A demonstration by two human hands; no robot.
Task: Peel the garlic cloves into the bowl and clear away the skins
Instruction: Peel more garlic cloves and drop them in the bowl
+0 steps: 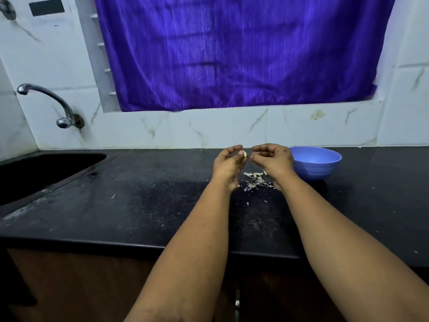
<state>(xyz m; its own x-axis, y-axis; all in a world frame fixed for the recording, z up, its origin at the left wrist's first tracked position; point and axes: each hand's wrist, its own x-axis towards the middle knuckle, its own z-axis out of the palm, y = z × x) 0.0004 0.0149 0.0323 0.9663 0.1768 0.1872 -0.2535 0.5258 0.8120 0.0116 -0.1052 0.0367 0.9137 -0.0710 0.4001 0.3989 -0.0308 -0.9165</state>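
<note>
My left hand pinches a pale garlic clove at its fingertips, held above the black counter. My right hand hovers just right of the clove with fingers curled; a tiny pale bit shows at its fingertips, but I cannot tell whether it grips it. Below and between my hands lies a small heap of garlic skins. A blue bowl stands on the counter right behind my right hand; what it contains is hidden.
A dark sink is set into the counter at the left, with a metal tap on the tiled wall above it. A purple curtain hangs over the window behind. Small skin flecks are scattered across the counter.
</note>
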